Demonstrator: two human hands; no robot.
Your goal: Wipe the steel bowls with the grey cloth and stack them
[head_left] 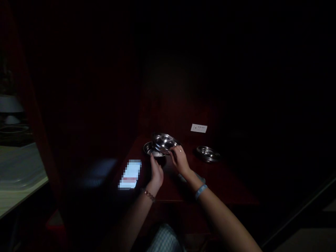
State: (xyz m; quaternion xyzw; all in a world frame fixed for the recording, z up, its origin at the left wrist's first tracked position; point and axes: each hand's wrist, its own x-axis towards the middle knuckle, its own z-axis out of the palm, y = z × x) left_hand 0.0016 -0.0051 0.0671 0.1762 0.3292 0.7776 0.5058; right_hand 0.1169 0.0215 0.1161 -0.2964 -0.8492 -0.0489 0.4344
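Bowl (165,141) tilted over dish (146,149) on table (225,183), rim gripped by right hand (181,160); left hand (156,174) near dish, its grip unclear. Bowl likely light, stiff, slippery; best held by rim.

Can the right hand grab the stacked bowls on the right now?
Probably not: the right hand is holding a tilted metal bowl, though nothing visible blocks the way to the stacked bowls.

A phone (130,175) glowing in the gloom
It shines lower left of centre; I spot a white wall socket (198,128) right of centre, a pale lamp (11,104) at the left edge.
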